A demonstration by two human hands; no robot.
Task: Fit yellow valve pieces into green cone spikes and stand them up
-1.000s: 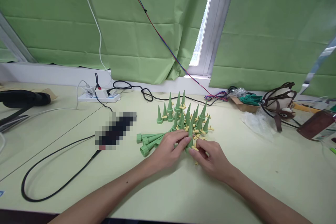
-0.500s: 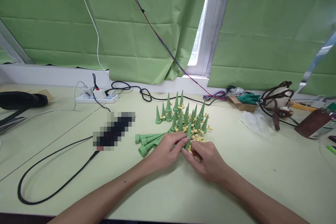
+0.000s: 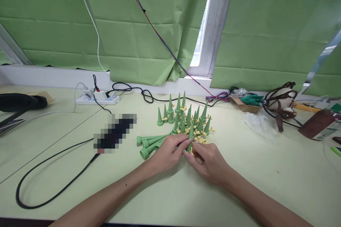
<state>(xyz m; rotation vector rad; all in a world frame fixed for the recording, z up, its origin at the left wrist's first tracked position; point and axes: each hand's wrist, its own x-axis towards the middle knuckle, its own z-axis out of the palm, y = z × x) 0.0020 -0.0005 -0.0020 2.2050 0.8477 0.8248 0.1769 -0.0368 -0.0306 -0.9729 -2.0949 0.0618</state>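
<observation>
My left hand (image 3: 172, 150) grips a green cone-shaped plant watering spike (image 3: 191, 133), its tip pointing up. At the spike's lower end, the thumb and fingers of my right hand (image 3: 210, 163) pinch a small yellow valve (image 3: 191, 153); my fingers partly cover the joint between the two. Just behind my hands, several upright green spikes (image 3: 170, 104) stand in a cluster, with yellow valves at their bases. Loose yellow valves (image 3: 204, 141) lie beyond my right fingers. Left of my left hand, several longer green spikes (image 3: 153, 146) lie on their sides, capped ends toward the left.
A blurred dark device (image 3: 115, 133) with a black cable lies on the table (image 3: 170, 198) at left. Farther back are a white power strip (image 3: 112, 100) and a black cord (image 3: 147, 95). At right are a cardboard box (image 3: 243, 105), clear plastic (image 3: 259, 124) and a brown bottle (image 3: 315, 124).
Both hands keep the same hold on the spike and valve. The whole view shifts very slightly; nothing else visibly moves.
</observation>
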